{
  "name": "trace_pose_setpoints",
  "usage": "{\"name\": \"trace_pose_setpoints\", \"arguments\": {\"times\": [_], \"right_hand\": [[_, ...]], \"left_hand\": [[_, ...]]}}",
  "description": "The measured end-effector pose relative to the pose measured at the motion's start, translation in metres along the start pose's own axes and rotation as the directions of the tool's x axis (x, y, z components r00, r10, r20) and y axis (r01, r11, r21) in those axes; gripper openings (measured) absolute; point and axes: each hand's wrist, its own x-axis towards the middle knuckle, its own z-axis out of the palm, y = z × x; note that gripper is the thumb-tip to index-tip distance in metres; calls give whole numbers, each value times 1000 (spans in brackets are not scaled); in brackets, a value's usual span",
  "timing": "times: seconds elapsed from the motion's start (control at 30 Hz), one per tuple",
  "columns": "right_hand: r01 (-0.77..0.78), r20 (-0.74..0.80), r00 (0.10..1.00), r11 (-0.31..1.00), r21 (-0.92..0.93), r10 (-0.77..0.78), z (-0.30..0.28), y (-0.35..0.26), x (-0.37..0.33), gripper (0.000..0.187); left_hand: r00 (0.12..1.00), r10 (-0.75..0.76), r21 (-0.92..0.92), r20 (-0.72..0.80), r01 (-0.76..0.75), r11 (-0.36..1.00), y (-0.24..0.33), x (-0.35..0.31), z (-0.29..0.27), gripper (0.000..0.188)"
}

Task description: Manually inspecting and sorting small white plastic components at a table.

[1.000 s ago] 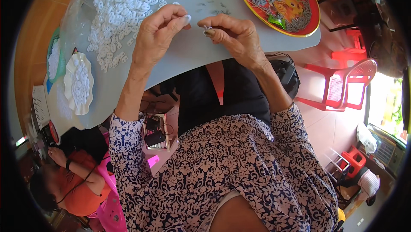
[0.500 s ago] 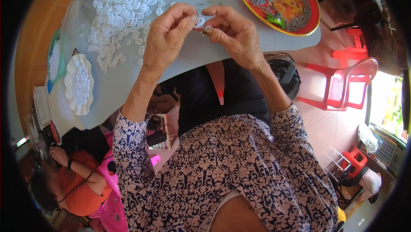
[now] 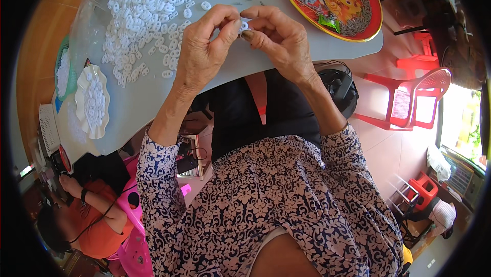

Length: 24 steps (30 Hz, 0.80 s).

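Observation:
Above the table's near edge, my two hands meet at a small white plastic piece with round holes (image 3: 244, 25). My left hand (image 3: 204, 52) pinches it between thumb and forefinger. From the other side, my right hand (image 3: 284, 44) has its thumb and curled fingers closed on the same piece; my fingertips cover much of it. Beyond my left hand spreads a large heap of similar white two-holed pieces (image 3: 138, 16), with loose ones scattered at its near side. To the right of my right hand lies a round red tray (image 3: 379, 8) holding many small grey metal parts and a green wrapped packet (image 3: 329, 23).
On the grey table (image 3: 130, 118), a wavy-edged white dish (image 3: 104, 116) of white pieces stands at the left, beside a green basket (image 3: 62, 72). A person in orange (image 3: 99, 231) sits at the lower left. Red plastic chairs (image 3: 399, 98) stand on the right.
My left hand has shifted slightly right, closer to my right hand, and the white piece is now more covered by my fingers. My right hand has barely moved.

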Motion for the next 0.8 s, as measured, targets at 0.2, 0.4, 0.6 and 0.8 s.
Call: {"name": "trace_pose_setpoints", "arguments": {"times": [0.2,0.4,0.6,0.8], "right_hand": [[12,-21,1000,999,37,-11,-2,0,0,28],[19,-14,1000,998,61,-18,1,0,0,27],[18,21,1000,1000,25,-19,2,5,0,31],[9,43,999,1000,-14,-8,1,6,-2,35]], "left_hand": [[991,-37,-102,-128,24,995,5,0,4,17],[990,-139,-64,21,140,988,-3,-12,6,25],[990,-139,-78,-5,138,987,-5,-10,7,27],[978,-205,-134,32,208,969,-10,-13,8,29]]}}
